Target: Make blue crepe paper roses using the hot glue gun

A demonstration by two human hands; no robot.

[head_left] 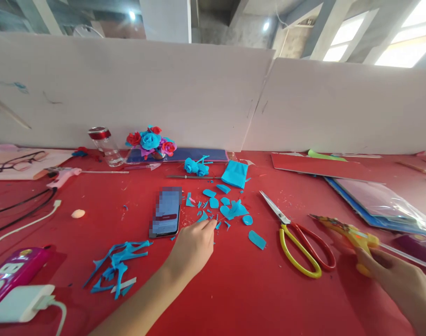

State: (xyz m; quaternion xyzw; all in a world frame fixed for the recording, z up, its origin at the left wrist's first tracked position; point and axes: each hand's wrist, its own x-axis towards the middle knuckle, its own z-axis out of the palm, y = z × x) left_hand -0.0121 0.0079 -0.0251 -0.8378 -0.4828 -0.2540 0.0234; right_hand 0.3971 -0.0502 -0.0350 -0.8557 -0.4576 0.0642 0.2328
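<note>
Right hand [398,275] is gripping a yellow plastic glue gun [354,234] at right, pointing it left and far. Left hand [196,245] is holding its fingertips together beside thin bright-blue cut pieces [236,210] in the middle; cannot tell whether it is pinching one. Metal scissors with red and yellow handles [285,224] are lying between the hands. A black-edged rectangular smartphone [168,218] is lying left of the cut pieces.

Pretty sure it's a craft workshop: raw concrete beams [321,32] up top, yellow glue gun [356,237] at right, scissors [285,221] nearby, craft flowers [150,140] left of centre.
</note>
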